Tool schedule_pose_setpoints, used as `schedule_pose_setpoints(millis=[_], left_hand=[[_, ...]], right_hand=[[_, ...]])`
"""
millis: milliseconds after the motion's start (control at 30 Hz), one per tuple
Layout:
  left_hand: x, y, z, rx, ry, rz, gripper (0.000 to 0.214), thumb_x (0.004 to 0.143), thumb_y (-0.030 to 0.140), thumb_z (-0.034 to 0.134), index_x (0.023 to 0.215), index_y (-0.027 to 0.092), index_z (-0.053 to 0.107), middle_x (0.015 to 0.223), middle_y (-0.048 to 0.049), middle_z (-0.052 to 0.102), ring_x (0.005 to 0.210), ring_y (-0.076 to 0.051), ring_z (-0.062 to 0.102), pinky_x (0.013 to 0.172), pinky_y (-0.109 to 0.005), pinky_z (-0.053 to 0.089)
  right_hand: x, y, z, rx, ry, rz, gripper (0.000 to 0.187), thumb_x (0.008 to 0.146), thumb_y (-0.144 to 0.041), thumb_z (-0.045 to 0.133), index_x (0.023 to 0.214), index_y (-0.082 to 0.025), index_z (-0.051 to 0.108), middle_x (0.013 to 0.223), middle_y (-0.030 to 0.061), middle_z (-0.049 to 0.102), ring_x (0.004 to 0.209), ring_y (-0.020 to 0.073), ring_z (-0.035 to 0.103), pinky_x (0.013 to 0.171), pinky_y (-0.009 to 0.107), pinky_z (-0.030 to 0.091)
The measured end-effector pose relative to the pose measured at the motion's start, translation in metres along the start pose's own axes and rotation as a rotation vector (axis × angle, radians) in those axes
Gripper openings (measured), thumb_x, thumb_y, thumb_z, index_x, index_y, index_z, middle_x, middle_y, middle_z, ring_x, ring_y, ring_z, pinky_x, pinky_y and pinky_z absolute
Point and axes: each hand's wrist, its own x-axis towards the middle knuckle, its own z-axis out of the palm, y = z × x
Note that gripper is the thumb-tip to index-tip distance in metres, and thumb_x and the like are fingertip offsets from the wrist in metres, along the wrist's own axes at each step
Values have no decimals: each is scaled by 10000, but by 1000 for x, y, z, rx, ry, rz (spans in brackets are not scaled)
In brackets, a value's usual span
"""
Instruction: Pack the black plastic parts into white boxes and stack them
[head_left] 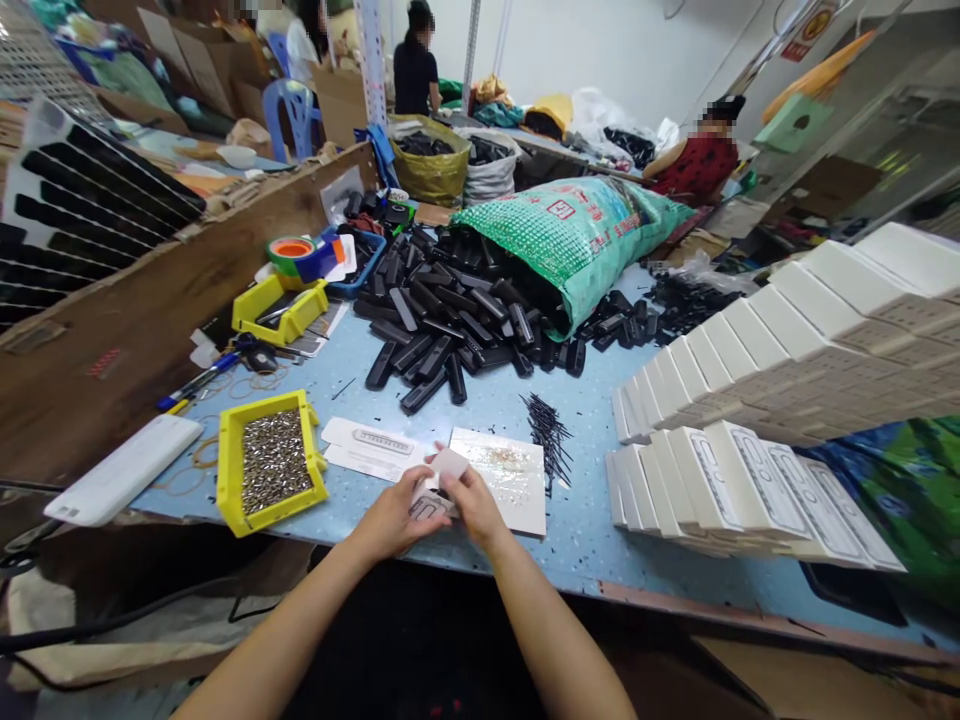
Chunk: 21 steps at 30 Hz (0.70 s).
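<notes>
Both my hands meet at the near edge of the blue table, holding a small white printed carton. My left hand grips its lower left side, fingers closed round it. My right hand pinches its right side, with an open flap sticking up above the fingers. Just behind the hands lie a flat white carton blank and a white tray-like sheet. A yellow bin of small metal screws sits to the left of my left hand.
A heap of black plastic remote-like parts spills from a green woven sack. Stacks of folded white boxes fill the right. Black thin sticks, a yellow tray, tape rolls and a wooden divider stand left. Other people work at the back.
</notes>
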Motion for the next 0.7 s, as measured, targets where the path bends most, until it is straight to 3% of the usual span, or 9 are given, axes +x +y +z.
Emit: schedule_pose_setpoints(millis=[100, 167, 300, 433, 500, 600, 633, 700], left_hand=[[4, 8, 4, -102, -28, -98, 966, 703, 286, 684, 1455, 194, 85, 1001, -88, 658, 833, -238, 672, 792, -394, 513], [5, 12, 6, -99, -24, -142, 1047, 709, 276, 672, 1479, 199, -33, 999, -86, 660, 823, -241, 675, 786, -393, 510], [3, 8, 6, -41, 5, -149, 1017, 700, 289, 672, 1492, 198, 41, 1097, -121, 639, 924, -280, 666, 839, -421, 494], [3, 4, 5, -92, 5, -119, 1006, 704, 296, 669, 1491, 183, 54, 1140, -134, 635, 995, -286, 648, 905, -453, 474], [2, 9, 11, -124, 103, -129, 965, 741, 371, 648, 1486, 168, 70, 1234, -161, 585, 1110, -297, 596, 973, -476, 434], [-5, 22, 21, -233, 201, -161, 809, 831, 505, 524, 1475, 182, 156, 1423, -179, 423, 1294, -304, 447, 1070, -486, 351], [-9, 24, 20, -289, 191, -151, 777, 845, 540, 485, 1473, 205, 174, 1452, -165, 395, 1315, -306, 423, 1077, -488, 347], [-13, 20, 4, -341, 211, -74, 786, 827, 589, 475, 1469, 250, 175, 1437, -143, 426, 1285, -318, 456, 1049, -500, 387]], right_hand=[[-2, 6, 8, 11, -107, -80, 389, 862, -518, 562, 1109, -245, 689, 1169, 66, 669, 1141, 228, 584, 1007, 391, 441], [-3, 5, 11, 4, -121, -95, 342, 861, -482, 581, 1075, -248, 709, 1130, 65, 689, 1115, 225, 603, 998, 385, 451], [2, 1, 7, -56, -106, -139, 312, 930, -388, 487, 1133, -250, 679, 1129, 68, 684, 1055, 207, 634, 937, 369, 494], [-3, 4, 0, -325, -196, -346, 353, 915, -371, 502, 1242, -281, 600, 1386, 71, 499, 1248, 229, 489, 1058, 432, 384], [-18, 4, 2, -403, -190, -274, 590, 825, -405, 638, 1373, -281, 459, 1490, 86, 343, 1312, 261, 412, 1079, 457, 356], [-46, -2, 7, -439, -89, -99, 1175, 615, -351, 818, 1510, -244, 63, 1520, 144, 227, 1360, 300, 335, 1076, 463, 372], [-53, -9, 4, -460, -76, -85, 1228, 583, -299, 824, 1508, -239, 20, 1511, 147, 239, 1363, 301, 329, 1078, 455, 377], [-59, -31, -20, -554, -32, -121, 1089, 615, -209, 751, 1494, -239, 109, 1480, 129, 302, 1352, 287, 347, 1092, 436, 371]])
